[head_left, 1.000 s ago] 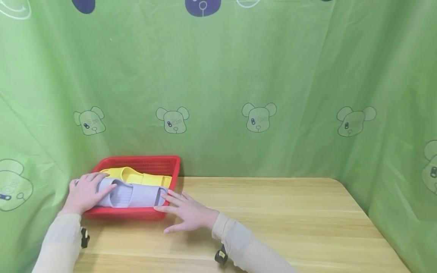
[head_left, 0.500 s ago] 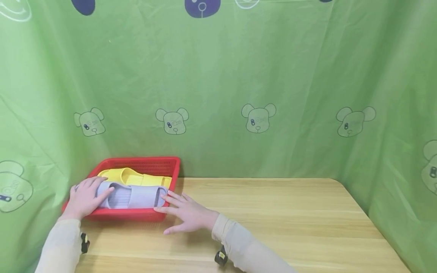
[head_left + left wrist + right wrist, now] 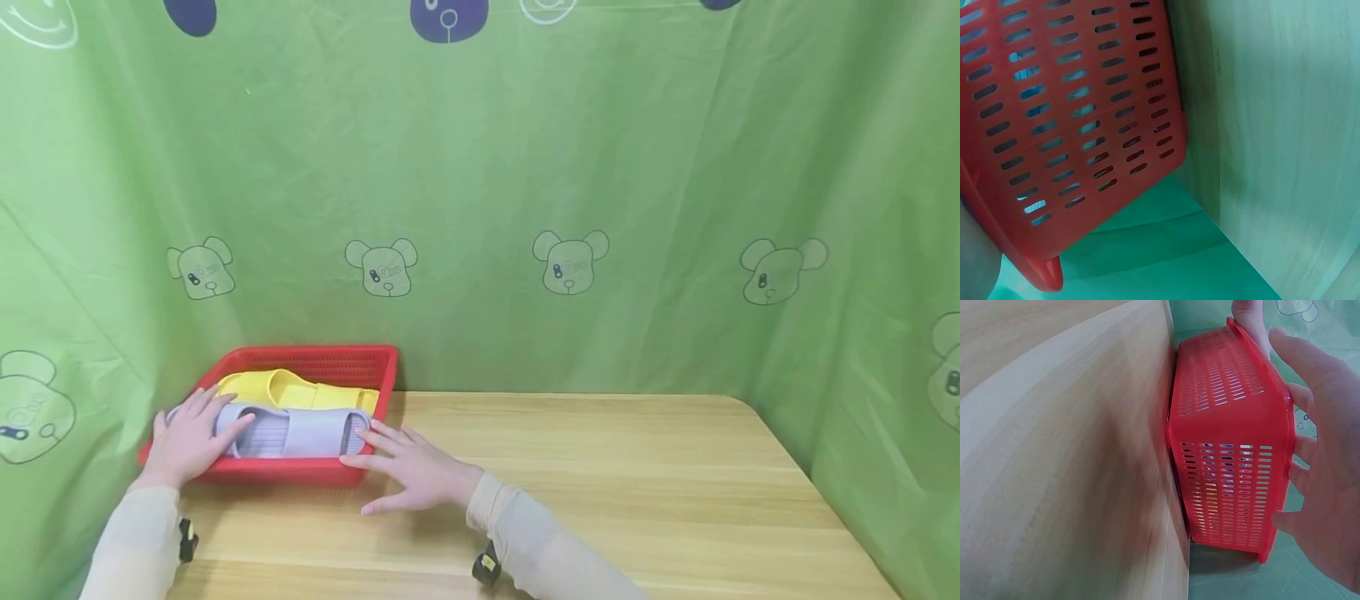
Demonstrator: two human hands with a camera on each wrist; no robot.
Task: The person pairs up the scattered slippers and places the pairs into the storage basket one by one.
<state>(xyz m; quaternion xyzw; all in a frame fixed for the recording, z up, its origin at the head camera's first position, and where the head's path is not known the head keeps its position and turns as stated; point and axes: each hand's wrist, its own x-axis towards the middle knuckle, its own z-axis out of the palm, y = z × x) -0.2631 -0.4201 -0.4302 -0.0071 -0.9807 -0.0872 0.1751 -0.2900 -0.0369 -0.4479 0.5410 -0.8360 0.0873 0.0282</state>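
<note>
A red perforated plastic basket sits on the left part of the wooden table. Inside lie a yellow slipper at the back and a lavender-grey slipper along the front, side by side lengthwise. My left hand rests over the left end of the lavender-grey slipper, fingers extended, thumb lying toward its foot opening. At the basket's right front corner is my right hand, its fingers spread, with the fingertips over the rim and the slipper's right end and the thumb apart. The left wrist view shows mostly the basket's slotted side.
Green curtain with bear-head prints hangs behind and at both sides of the table. The wooden tabletop stretches away to the right of the basket. Dark wrist devices hang under both sleeves.
The lavender-grey slipper's left end has sunk slightly lower in the basket, and the left hand has moved down a little with it. The right hand has stayed nearly still.
</note>
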